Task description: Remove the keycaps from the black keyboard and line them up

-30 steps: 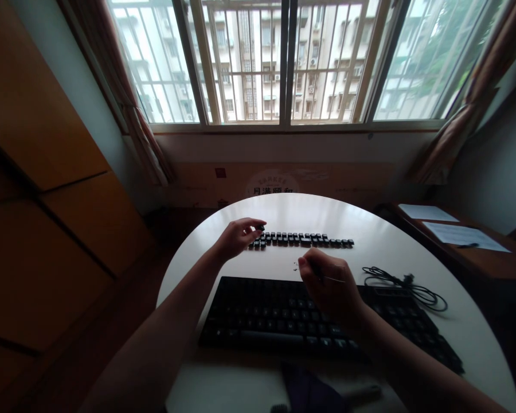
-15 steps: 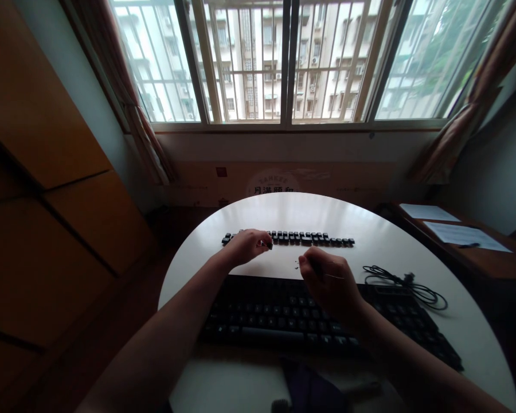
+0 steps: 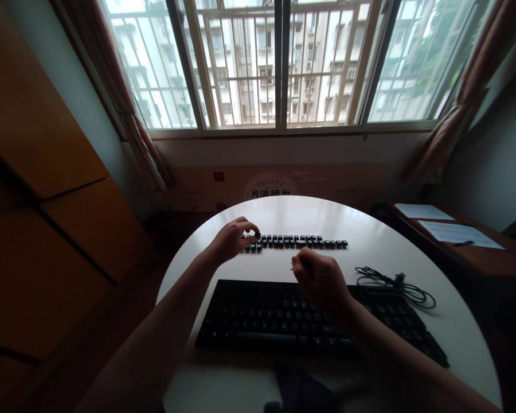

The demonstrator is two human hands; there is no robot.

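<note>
Has the keyboard point(image 3: 258, 316) nearest, flat on the table point(image 3: 223, 381), a coiled cable point(image 3: 399, 279) behind it. Holds the right hand point(image 3: 319, 274) curled above the keyboard's far edge — cannot tell around what. Farther off, pinches a key point(image 3: 257, 234) with the left hand point(image 3: 234, 236), by the rows of loose keys point(image 3: 286, 241).

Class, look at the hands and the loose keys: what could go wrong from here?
The left hand pinches a small key close beside the rows of loose keys; it might knock some out of line.

The right hand is curled near tiny bits on the table, which could get swept away.

The cable lies in loose loops and might snag.
</note>
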